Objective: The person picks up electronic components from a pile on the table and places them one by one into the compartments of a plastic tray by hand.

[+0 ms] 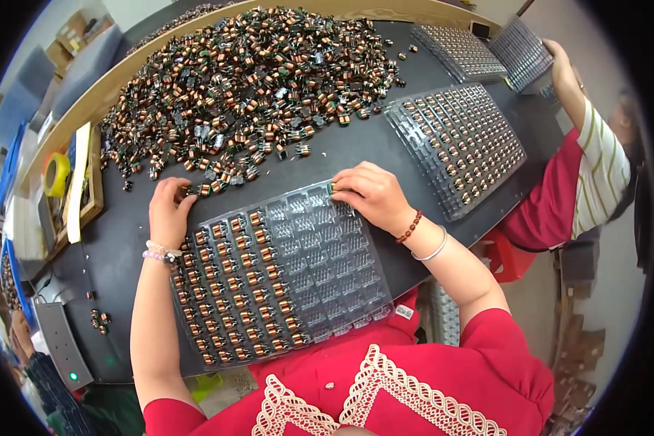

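Note:
A clear plastic blister tray lies in front of me. Its left columns hold upright copper-wound coils; the pockets on the right show bare plastic. My right hand is closed at the tray's far edge, thumb and fingers pinching a small coil that is mostly hidden, with only a dark green bit showing. Beyond the tray's far left corner, my left hand curls its thumb and fingers around a coil at the near edge of a large heap of loose coils.
A filled tray lies to the right, with another tray behind it. A co-worker's hand holds up a tray. Yellow tape sits at the left in a wooden box, above a grey device. A wooden rim borders the heap.

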`<control>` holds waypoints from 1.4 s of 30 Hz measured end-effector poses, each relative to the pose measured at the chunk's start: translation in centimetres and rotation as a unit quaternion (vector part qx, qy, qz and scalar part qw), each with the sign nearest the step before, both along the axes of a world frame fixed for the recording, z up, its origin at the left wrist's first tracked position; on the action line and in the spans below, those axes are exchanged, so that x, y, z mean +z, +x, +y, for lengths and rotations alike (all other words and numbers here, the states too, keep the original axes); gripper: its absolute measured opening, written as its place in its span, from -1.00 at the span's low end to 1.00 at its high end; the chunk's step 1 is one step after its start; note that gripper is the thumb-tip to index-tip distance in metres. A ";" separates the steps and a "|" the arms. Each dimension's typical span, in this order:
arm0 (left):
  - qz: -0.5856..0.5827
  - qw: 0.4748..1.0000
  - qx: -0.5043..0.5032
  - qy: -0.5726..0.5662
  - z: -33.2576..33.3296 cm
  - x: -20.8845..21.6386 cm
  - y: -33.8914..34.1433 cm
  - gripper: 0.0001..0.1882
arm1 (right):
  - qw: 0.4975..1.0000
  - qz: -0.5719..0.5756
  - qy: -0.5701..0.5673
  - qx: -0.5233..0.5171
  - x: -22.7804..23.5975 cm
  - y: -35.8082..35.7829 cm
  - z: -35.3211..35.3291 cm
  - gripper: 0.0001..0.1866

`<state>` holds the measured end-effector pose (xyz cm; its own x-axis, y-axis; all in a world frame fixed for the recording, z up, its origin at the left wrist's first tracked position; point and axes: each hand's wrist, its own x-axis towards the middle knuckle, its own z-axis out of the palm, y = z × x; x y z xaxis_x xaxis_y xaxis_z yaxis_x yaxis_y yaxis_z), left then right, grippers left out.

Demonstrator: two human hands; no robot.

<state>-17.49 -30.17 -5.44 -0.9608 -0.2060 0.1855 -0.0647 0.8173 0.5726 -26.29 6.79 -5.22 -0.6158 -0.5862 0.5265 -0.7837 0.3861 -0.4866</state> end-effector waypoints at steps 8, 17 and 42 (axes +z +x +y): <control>0.069 0.994 0.074 0.027 -0.1 0.0 0.7 -0.82 | 0.999 -0.023 0.017 0.030 -0.6 0.0 0.5 -0.89; 0.056 0.968 0.068 0.235 0.9 -1.3 -1.2 -0.56 | 0.999 -0.005 0.049 -0.014 -0.4 1.6 0.6 -0.87; -0.148 0.956 -0.029 0.253 11.8 3.5 0.2 -0.85 | 0.997 -0.039 0.061 -0.010 1.7 -2.6 -3.6 -0.74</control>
